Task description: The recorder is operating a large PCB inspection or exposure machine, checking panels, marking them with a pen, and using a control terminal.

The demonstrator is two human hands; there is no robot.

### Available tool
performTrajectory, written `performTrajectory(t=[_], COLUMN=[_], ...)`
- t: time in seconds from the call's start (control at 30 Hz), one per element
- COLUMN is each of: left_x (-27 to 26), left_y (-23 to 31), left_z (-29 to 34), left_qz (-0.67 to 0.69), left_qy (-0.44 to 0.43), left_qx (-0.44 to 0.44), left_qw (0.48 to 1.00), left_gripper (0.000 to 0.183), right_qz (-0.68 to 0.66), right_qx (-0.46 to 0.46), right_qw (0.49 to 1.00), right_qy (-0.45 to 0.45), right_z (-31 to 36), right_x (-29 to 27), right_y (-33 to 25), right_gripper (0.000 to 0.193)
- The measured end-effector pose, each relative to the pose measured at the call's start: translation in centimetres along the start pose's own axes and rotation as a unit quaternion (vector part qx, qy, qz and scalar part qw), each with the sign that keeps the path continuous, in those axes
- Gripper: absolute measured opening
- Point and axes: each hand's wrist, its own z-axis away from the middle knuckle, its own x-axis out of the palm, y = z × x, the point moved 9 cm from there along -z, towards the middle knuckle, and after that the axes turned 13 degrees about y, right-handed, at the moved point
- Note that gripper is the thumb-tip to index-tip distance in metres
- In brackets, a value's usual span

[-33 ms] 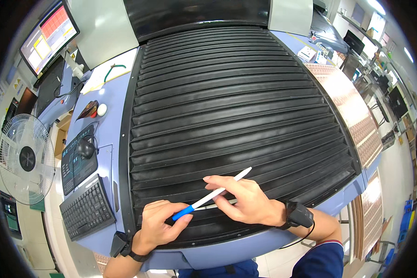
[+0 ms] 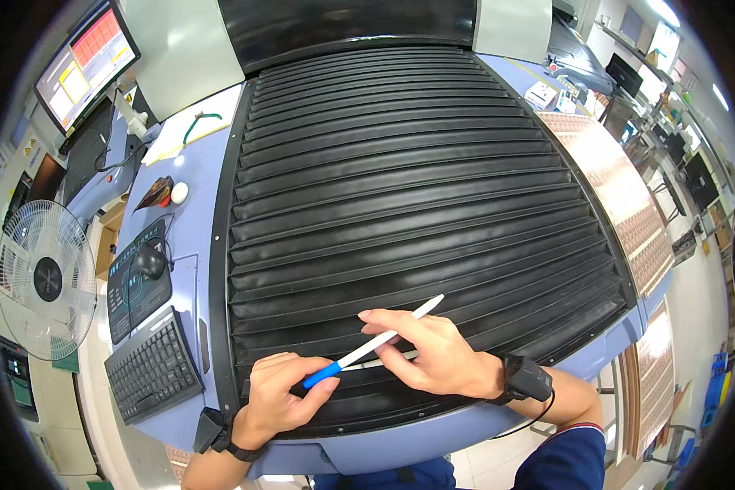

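Note:
A slim white pen-shaped tool (image 2: 366,351) with a blue end slants over the near part of the black pleated bellows cover (image 2: 400,196). My left hand (image 2: 282,394) is closed on its blue end, thumb and forefinger pinching it. My right hand (image 2: 433,351) is closed round the white shaft, and the pointed white tip sticks out beyond the forefinger, up and to the right. Just under the shaft, a second thin pale strip runs between my hands; I cannot tell what it is. Both wrists wear black devices.
On the blue ledge at left lie a keyboard (image 2: 154,366), a mouse (image 2: 150,261) on a dark mat, and a small white round object (image 2: 180,193). A fan (image 2: 47,280) and a monitor (image 2: 87,67) stand farther left. Copper-patterned panels (image 2: 612,192) lie along the right.

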Motion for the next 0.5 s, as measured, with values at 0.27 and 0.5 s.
performTrajectory(t=[0.27, 0.5], left_x=[-1.1, -1.1], left_y=[-0.9, -0.1], left_z=[0.0, 0.1], left_qz=[0.014, 0.021], left_qy=[0.032, 0.028], left_qx=[-0.018, 0.003], left_qw=[0.999, 0.999], left_gripper=[0.020, 0.018], right_qz=[0.010, 0.005], right_qx=[-0.006, 0.000], right_qw=[1.000, 1.000], right_qy=[-0.005, 0.003], right_z=[-1.1, -0.8], right_x=[0.3, 0.0], right_y=[-0.8, -0.8], right_gripper=[0.047, 0.046])
